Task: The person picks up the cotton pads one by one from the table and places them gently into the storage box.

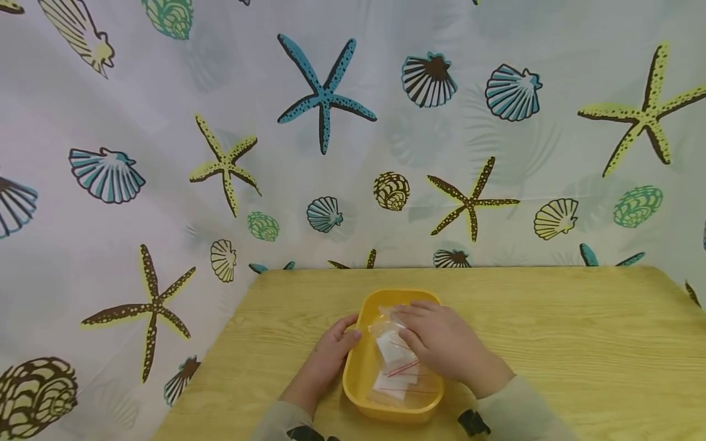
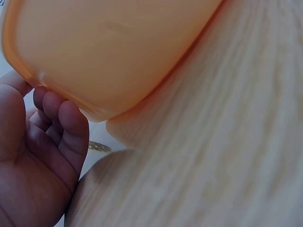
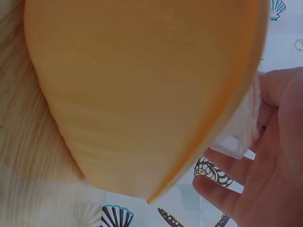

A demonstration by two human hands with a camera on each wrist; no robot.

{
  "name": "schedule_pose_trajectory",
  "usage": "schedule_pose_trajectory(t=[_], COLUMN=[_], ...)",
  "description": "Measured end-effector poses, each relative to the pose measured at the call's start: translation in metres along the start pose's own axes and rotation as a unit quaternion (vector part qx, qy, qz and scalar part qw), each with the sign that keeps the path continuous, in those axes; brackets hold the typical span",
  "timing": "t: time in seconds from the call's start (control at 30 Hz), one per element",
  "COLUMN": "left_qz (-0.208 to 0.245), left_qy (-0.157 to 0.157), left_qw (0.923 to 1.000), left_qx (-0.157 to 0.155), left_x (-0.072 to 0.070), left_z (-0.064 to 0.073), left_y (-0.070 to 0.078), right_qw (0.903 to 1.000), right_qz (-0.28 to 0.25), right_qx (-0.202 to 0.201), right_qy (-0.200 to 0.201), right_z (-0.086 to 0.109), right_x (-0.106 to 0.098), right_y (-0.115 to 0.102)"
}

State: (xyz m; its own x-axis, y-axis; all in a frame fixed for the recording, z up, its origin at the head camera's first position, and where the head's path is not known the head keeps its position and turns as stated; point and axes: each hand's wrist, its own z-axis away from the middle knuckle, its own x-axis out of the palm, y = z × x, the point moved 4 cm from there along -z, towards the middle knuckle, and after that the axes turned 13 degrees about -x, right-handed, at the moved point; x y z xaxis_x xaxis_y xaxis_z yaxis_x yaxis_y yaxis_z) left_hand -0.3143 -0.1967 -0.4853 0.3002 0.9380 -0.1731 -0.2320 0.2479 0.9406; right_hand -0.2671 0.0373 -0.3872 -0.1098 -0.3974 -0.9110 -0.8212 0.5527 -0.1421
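A yellow plastic tub [image 1: 355, 376] stands on the table in the head view. Clear zip bags [image 1: 393, 346] with red seal lines and white contents lie inside it. My left hand [image 1: 333, 349] holds the tub's left side, thumb over the rim and fingers bent against the outer wall, as the left hand [image 2: 42, 146] in its wrist view shows. Over the tub's right half, my right hand [image 1: 441, 337] holds a clear bag by its side. In the right wrist view that bag [image 3: 236, 130] rises above the rim beside the right hand [image 3: 265, 156]; the exact finger contact is partly hidden.
The wooden table [image 1: 579, 343] spreads out on both sides of the tub. A white curtain [image 1: 364, 147] printed with starfish and shells hangs behind the table and along its left side.
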Motion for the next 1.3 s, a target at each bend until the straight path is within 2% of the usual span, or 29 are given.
schedule_pose_trajectory(t=[0.17, 0.4, 0.53, 0.7, 0.83, 1.1, 1.3], left_qz=[-0.007, 0.004, -0.002, -0.015, -0.017, 0.009, 0.053], left_qy=[0.004, -0.016, -0.013, -0.009, -0.003, 0.0, -0.006], left_qw=[1.0, 0.9997, 0.9998, 0.9998, 0.9999, 1.0, 0.9986], left_qx=[0.004, 0.016, 0.017, -0.007, 0.001, -0.003, 0.005], left_x=[0.001, 0.007, 0.008, 0.007, 0.009, 0.007, 0.007], left_z=[0.002, -0.004, -0.004, -0.001, -0.006, -0.015, -0.012], left_y=[0.003, 0.004, 0.001, -0.009, -0.004, -0.001, -0.005], right_qw=[0.9991, 0.9976, 0.9973, 0.9969, 0.9969, 0.997, 0.9951], right_qz=[0.009, 0.031, 0.017, -0.003, 0.011, 0.022, 0.044], right_qx=[0.034, 0.061, 0.07, 0.078, 0.077, 0.072, 0.087], right_qy=[0.024, 0.003, 0.014, 0.006, 0.012, 0.015, 0.017], right_z=[0.0, 0.005, 0.009, 0.017, 0.017, 0.019, 0.036], right_x=[0.0, 0.005, 0.005, 0.01, 0.002, -0.01, -0.015], right_y=[-0.003, 0.004, 0.006, 0.005, 0.009, 0.016, 0.027])
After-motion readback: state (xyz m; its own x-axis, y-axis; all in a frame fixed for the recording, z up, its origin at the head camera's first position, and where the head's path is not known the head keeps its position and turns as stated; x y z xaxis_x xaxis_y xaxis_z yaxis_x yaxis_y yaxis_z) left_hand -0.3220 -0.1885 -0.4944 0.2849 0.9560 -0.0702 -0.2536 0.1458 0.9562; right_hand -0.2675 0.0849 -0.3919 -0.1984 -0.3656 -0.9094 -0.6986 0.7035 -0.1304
